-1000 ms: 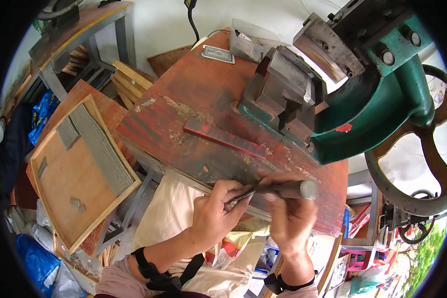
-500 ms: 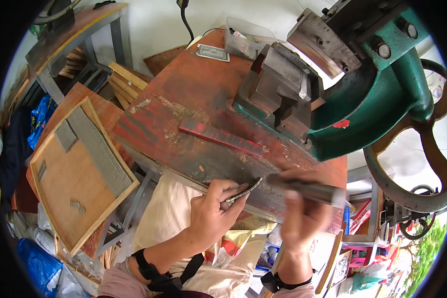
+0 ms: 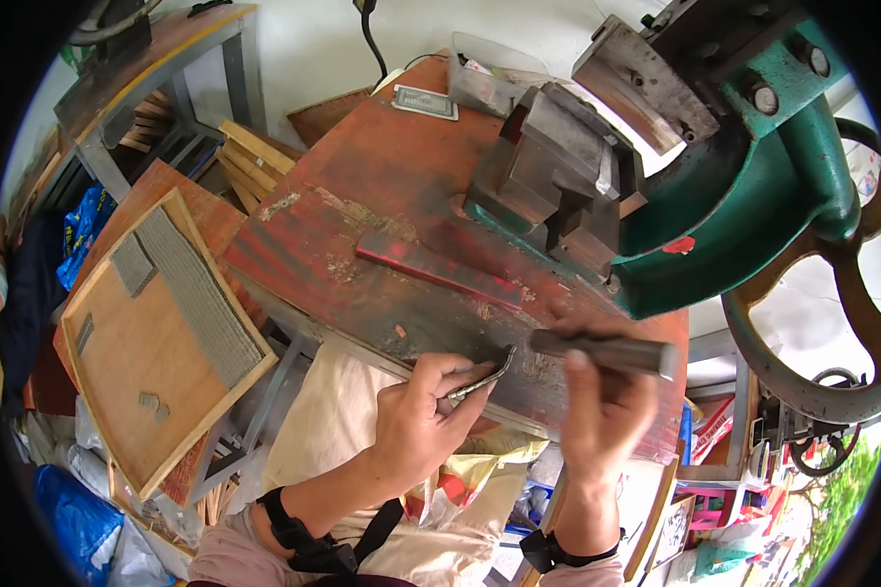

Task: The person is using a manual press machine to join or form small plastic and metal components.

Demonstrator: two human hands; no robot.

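My left hand [image 3: 416, 416] pinches a thin, slightly bent grey metal strip [image 3: 494, 380] at the near edge of the worn red-brown worktable [image 3: 343, 157]. The strip's free end points up and right, toward the tool. In my right hand [image 3: 607, 421] is a dark, thick bar-shaped tool [image 3: 612, 353], lying roughly level over the table; motion blurs it and the fingers, so its exact kind is unclear. A small gap shows between the bar's left end and the strip. Farther back on the tabletop lies a long flat red bar [image 3: 436, 271].
A green hand press [image 3: 793, 215] with steel blocks [image 3: 568, 147] and a large handwheel [image 3: 803, 372] stands at the right. To the left, a shallow wooden tray [image 3: 117, 401] holds rows of grey strips [image 3: 201, 303]. A clear plastic box [image 3: 485, 88] sits at the table's back.
The bar in my right hand has risen slightly at its right end and lies more level. My left hand keeps its pinch on the strip, almost unmoved.
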